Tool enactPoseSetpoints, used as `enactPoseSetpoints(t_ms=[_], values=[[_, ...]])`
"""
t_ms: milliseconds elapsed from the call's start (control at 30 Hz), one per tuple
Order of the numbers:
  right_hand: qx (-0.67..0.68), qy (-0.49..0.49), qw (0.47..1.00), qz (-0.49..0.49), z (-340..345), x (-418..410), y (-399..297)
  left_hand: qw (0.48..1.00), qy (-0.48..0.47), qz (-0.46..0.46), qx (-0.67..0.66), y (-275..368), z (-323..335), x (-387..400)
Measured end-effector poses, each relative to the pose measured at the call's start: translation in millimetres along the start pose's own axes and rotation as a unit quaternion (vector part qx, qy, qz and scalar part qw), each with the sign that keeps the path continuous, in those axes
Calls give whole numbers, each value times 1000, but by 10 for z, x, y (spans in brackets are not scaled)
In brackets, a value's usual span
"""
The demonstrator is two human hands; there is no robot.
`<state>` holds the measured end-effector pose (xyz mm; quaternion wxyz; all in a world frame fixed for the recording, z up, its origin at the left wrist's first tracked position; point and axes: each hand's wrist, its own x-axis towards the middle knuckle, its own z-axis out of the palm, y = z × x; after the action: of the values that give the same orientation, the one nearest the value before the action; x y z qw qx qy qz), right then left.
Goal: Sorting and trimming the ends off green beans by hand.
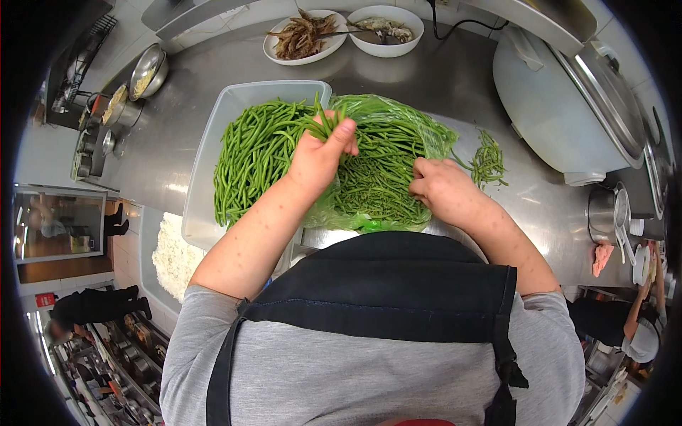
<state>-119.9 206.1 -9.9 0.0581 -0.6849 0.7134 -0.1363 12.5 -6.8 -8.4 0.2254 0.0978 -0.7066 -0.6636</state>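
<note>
Several green beans (321, 125) are gripped in my left hand (325, 152), raised over the seam between a tub and a bag. The translucent plastic tub (205, 154) is heaped with whole green beans (261, 154). Beside it lies an open clear-green plastic bag (399, 109), also full of green beans (381, 183), with short broken bits at its near side. My right hand (445, 186) rests at the bag's right side, fingers curled down on the beans; whether it pinches any is hidden. A small pile of bean trimmings (487, 160) sits on the steel counter right of the bag.
At the back stand a plate of fried fish remains (306, 40) and a white bowl with fish (388, 34). A large lidded appliance (565, 106) is at right, with a saucepan (602, 213) nearer. Cooked rice (173, 255) fills a tub at lower left. Other people work at both sides.
</note>
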Motion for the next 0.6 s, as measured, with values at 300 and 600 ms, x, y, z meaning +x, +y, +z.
enactPoseSetpoints(t_ms=[300, 600], values=[[615, 85, 769, 149, -194, 245, -93, 969, -212, -47, 117, 202, 105, -58], [734, 85, 656, 157, -305, 310, -105, 948, -220, 91, 211, 108, 58, -38]])
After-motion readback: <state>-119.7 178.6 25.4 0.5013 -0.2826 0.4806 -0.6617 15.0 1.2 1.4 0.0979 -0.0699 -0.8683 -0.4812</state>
